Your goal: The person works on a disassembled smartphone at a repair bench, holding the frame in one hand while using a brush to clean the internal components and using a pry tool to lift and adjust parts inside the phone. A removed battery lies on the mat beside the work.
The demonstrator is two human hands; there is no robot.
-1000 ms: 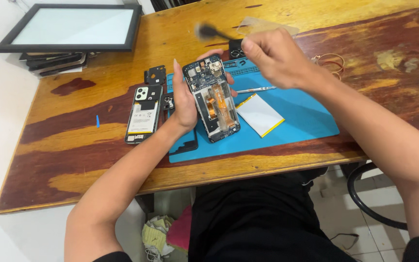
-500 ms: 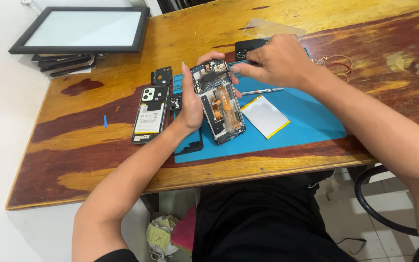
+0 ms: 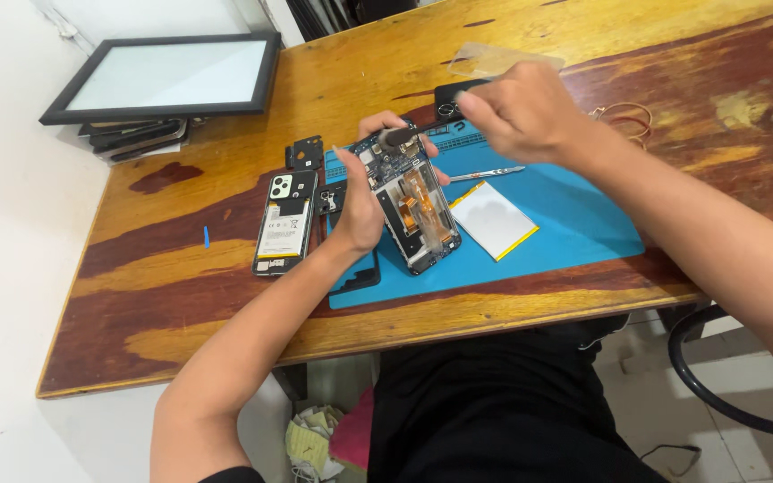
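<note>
Lying nearest, under the table's near edge: crumpled paper scraps [image 3: 313, 438] on the floor, just left of the black-clothed lap.

Stretching across the scene: a wooden table [image 3: 225, 313], streaked dark red and yellow.

Lying on it, right of centre: a blue work mat [image 3: 574, 215], reaching close to the near edge.

Gripping an opened phone [image 3: 413, 210] from the left: the left hand [image 3: 357, 210], thumb along the left side and fingertips curling over the far end, tilting the phone up above the mat, circuit board and orange ribbon cables facing up.

Peeking out under that hand, at the mat's near left corner: a dark flat phone part [image 3: 360, 273].

Lying just right of the held phone, flat on the mat: a white rectangular battery [image 3: 494, 219] with a yellow edge.

Lying left of the mat, on bare wood: a second phone [image 3: 285, 224], back off, pale battery showing, camera end pointing far.

Resting beyond the battery: thin metal tweezers [image 3: 485, 173], lengthwise left to right.

Hovering above the phone's far end: the right hand [image 3: 521, 112], fingers drawn together and pinching a small dark tool [image 3: 397, 137], its blurred tip meeting the top of the board.

Sitting further back, left of the mat: a small black cover piece [image 3: 304, 152].

Lying far right: a loop of thin copper-coloured wire [image 3: 624, 116].

Resting at the far left corner: a black-framed screen panel [image 3: 167, 76], stacked on other dark panels.
</note>
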